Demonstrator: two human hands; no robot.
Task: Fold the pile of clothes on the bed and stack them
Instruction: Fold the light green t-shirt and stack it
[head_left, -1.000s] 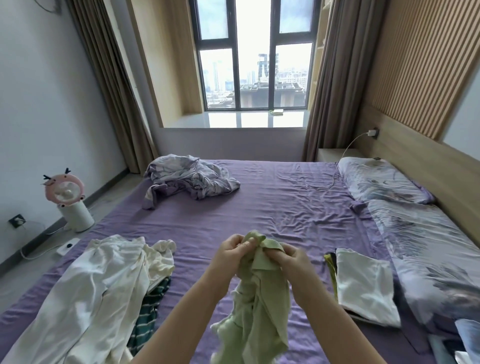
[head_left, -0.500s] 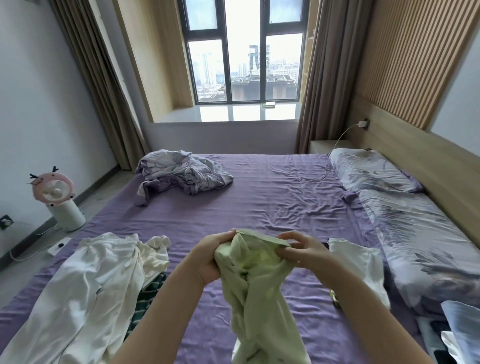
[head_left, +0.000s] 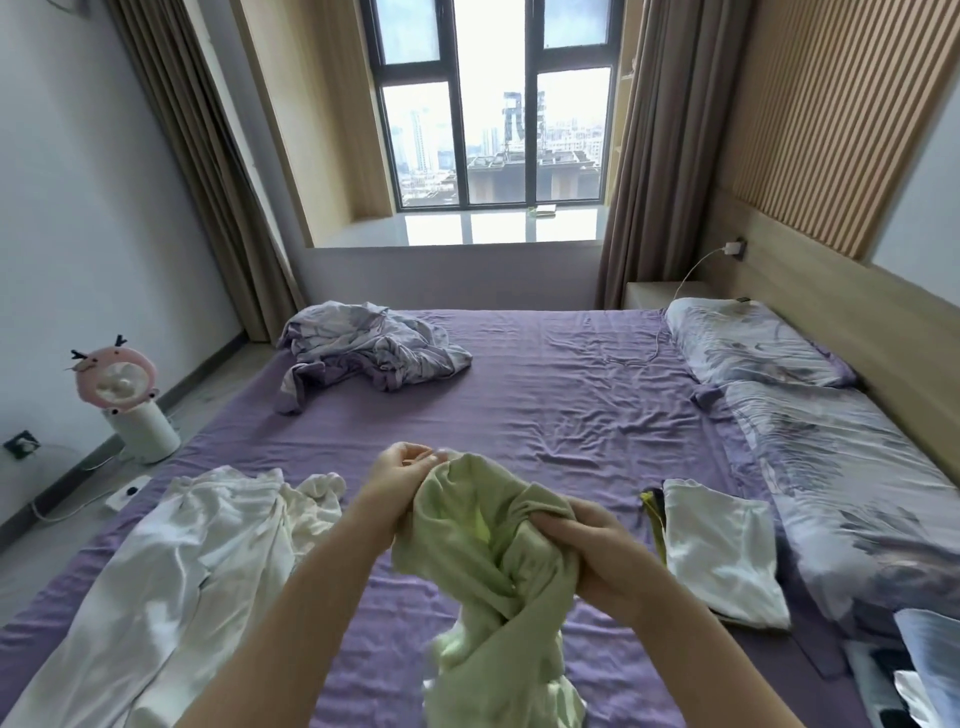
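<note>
- The fingers of the left hand (head_left: 402, 475) are curled, with thumb and fingertips pinching the upper edge of a light green, soft knit garment (head_left: 488, 566) at lower centre of the frame.
- The fingers of the right hand (head_left: 587, 551) are curled round a bunched fold of the same garment, lower and to the right of the left hand.
- The green garment hangs crumpled between the two hands above the bed, and its lower part trails down to the bottom edge of the frame.
- Under it lies the bed's wrinkled purple sheet (head_left: 571, 405), which fills the middle of the frame.
- At lower left a heap of white, rumpled clothes (head_left: 208, 561) spreads over the sheet, reaching the bed's left edge.
- At right of centre a folded white garment (head_left: 717, 551) lies flat on the sheet, with a yellow-green edge of another item (head_left: 653, 512) showing under its left side.
- Along the right edge lie two pale pillows with a grey-lilac leaf print (head_left: 810, 415), set end to end against a light wooden headboard (head_left: 852, 317).
- At upper left of the bed sits a crumpled bedcover in the same lilac print (head_left: 363, 348).
- On the floor at the left edge stands a small white fan with a pink round face (head_left: 122, 389).
- At top centre a dark-framed window (head_left: 493, 104) with brown curtains on both sides looks onto city buildings.
</note>
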